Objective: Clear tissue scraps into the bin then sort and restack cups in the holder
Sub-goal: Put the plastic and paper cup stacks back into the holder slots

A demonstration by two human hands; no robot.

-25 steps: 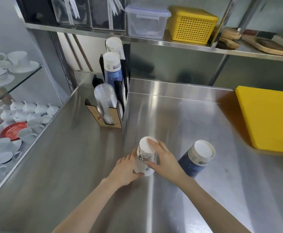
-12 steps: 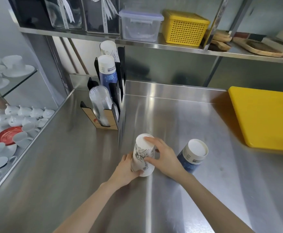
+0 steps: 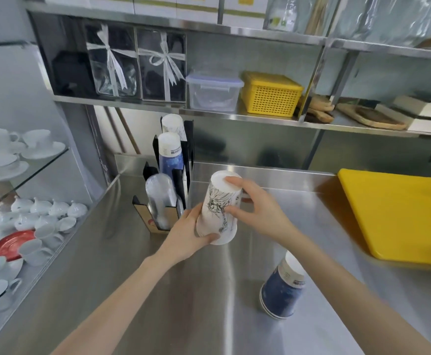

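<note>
Head view: you are holding the inverted white cups (image 3: 219, 208) above the counter (image 3: 137, 290), just right of the holder (image 3: 163, 201). Left hand (image 3: 183, 233) is cupping the rim end; right hand (image 3: 255, 211) is pinching the base. Paper is likely light and crushable, so grip gently.

A white paper cup stack (image 3: 219, 208) with black line drawings is sitting upside down, tilted, off the steel. A blue cup stack (image 3: 283, 290) is standing inverted near it. The cup holder (image 3: 167, 180) is carrying clear, blue and white stacks.
</note>
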